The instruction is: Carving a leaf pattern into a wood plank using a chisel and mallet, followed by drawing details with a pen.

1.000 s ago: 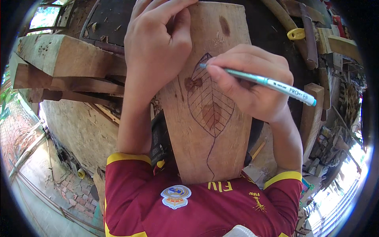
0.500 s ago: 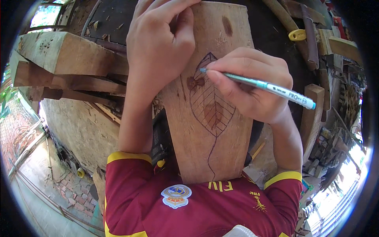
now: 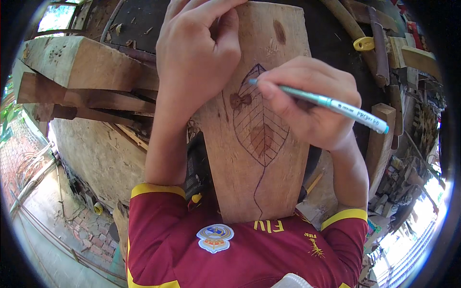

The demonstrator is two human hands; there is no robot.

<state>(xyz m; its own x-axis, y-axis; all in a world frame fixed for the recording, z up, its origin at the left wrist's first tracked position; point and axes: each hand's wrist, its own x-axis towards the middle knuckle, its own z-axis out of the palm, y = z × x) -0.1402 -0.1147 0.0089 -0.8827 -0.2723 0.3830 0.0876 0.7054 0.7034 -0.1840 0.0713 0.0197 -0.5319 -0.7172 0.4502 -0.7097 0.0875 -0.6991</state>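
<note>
Left of the wooden board (image 3: 233, 168), timber beams (image 3: 91, 67) lie stacked. At the board's upper left edge rests the left hand (image 3: 199, 50); its fingertips are out of view, so whether it grips cannot be told, though steady pressure there should keep the surface from shifting. On the board's middle appears an inked leaf drawing (image 3: 261, 117), its stalk running toward the near end. The pen (image 3: 331, 103) slants across the board, tip at the leaf's upper left; contact is too small to confirm. Above the board's right edge, the right hand (image 3: 319, 115) holds the pen in a narrow pinch; short, light strokes, eased over the dark knots (image 3: 262, 138), would probably give cleaner veins.
</note>
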